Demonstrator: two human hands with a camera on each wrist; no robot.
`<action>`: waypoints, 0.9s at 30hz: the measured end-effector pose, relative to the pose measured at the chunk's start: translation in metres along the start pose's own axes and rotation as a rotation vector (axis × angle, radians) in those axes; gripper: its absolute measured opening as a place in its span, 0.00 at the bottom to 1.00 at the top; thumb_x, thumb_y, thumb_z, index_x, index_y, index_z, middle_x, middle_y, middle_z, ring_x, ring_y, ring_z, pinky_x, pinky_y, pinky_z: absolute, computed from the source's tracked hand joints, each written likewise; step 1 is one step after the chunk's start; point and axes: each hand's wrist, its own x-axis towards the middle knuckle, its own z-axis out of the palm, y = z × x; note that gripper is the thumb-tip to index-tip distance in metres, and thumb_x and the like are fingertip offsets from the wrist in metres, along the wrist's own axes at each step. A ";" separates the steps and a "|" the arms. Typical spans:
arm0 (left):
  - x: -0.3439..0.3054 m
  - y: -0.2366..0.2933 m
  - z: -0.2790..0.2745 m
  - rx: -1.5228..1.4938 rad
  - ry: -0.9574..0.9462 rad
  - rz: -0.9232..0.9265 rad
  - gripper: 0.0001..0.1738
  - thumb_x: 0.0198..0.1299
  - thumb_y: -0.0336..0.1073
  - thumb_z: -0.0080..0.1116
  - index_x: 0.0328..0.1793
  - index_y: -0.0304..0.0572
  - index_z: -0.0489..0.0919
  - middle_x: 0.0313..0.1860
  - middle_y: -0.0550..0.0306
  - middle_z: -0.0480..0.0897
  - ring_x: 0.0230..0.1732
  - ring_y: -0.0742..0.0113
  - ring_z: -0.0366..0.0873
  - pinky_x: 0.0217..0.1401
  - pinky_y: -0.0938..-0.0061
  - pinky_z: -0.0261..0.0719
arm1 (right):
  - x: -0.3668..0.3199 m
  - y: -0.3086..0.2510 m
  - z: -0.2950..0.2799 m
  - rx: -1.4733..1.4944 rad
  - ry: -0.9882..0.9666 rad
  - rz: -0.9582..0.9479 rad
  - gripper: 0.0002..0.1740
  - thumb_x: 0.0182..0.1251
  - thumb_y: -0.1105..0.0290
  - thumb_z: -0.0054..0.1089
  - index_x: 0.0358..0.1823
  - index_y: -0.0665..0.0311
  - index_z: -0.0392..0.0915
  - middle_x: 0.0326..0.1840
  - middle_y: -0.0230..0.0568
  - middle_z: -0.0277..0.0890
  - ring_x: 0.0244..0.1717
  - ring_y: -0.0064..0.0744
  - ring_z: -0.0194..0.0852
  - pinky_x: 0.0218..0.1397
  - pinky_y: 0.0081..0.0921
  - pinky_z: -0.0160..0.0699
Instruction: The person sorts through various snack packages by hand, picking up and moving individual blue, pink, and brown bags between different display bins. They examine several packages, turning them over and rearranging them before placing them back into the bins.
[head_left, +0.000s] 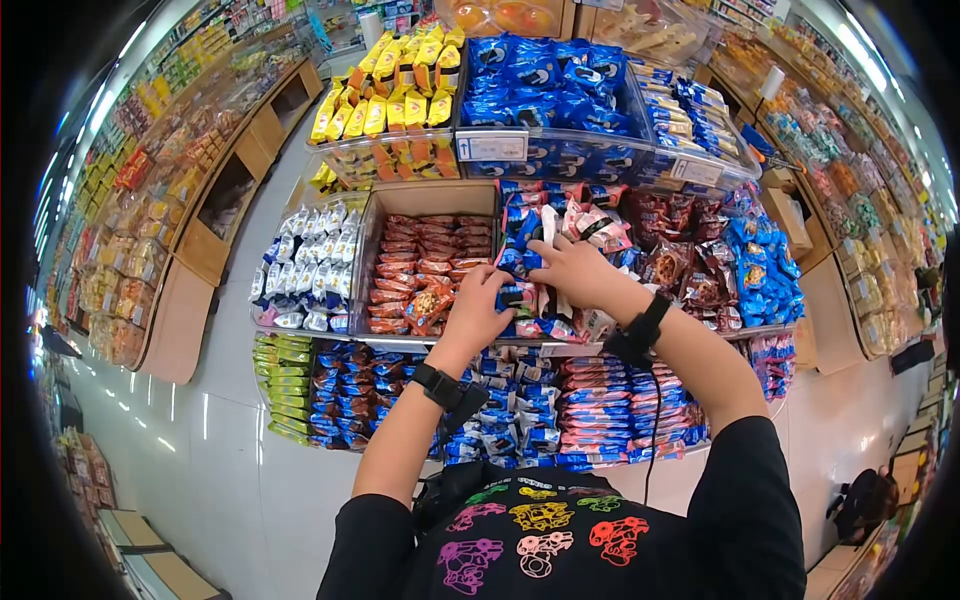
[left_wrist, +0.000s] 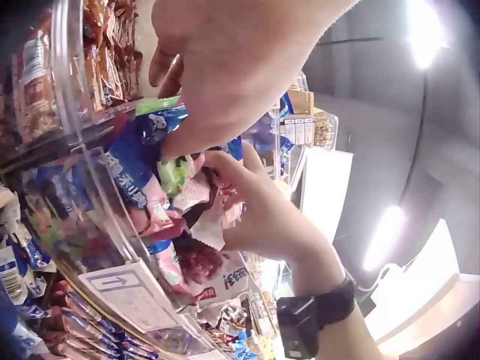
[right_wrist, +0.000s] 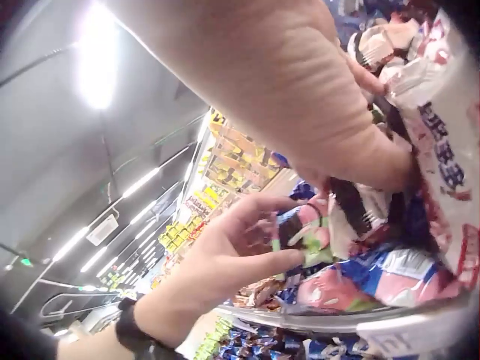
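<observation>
My left hand [head_left: 478,312] is at the front left of a bin of mixed pink, blue and white snack packets. Its thumb and fingers pinch a blue, pink and green snack packet [right_wrist: 311,229]. Beside it, my right hand [head_left: 580,275] reaches down among the same packets. In the left wrist view its thumb and fingers close around a white-and-dark snack packet [left_wrist: 210,221]; some fingertips are hidden by wrappers. A large white packet with dark lettering [right_wrist: 442,161] stands against the right hand in the right wrist view.
A box of orange-brown packets [head_left: 430,250] adjoins on the left, dark red packets [head_left: 690,250] on the right. Yellow packets [head_left: 400,75] and blue packets [head_left: 550,80] fill the higher tier. A clear bin wall with a price tag [left_wrist: 131,292] runs along the front.
</observation>
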 end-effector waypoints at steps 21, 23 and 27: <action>-0.010 0.083 -0.003 -1.217 -0.530 -0.360 0.28 0.56 0.31 0.68 0.62 0.38 0.71 0.43 0.63 0.80 0.43 0.75 0.79 0.49 0.76 0.79 | -0.098 -0.055 -0.029 1.211 0.270 0.509 0.20 0.61 0.64 0.65 0.52 0.62 0.72 0.44 0.40 0.72 0.47 0.32 0.71 0.48 0.30 0.73; -0.018 0.078 0.000 -1.153 -0.664 -0.418 0.31 0.53 0.27 0.69 0.63 0.39 0.70 0.45 0.62 0.81 0.45 0.73 0.79 0.50 0.74 0.79 | -0.107 -0.073 -0.024 1.144 0.336 0.443 0.23 0.60 0.56 0.65 0.52 0.58 0.73 0.44 0.49 0.69 0.49 0.51 0.67 0.53 0.37 0.67; -0.036 0.058 0.012 -1.021 -0.603 -0.416 0.22 0.56 0.27 0.67 0.56 0.38 0.73 0.44 0.62 0.80 0.45 0.75 0.78 0.48 0.78 0.79 | -0.108 -0.068 -0.017 1.025 0.237 0.412 0.15 0.71 0.61 0.50 0.55 0.53 0.73 0.45 0.54 0.66 0.46 0.54 0.70 0.49 0.41 0.70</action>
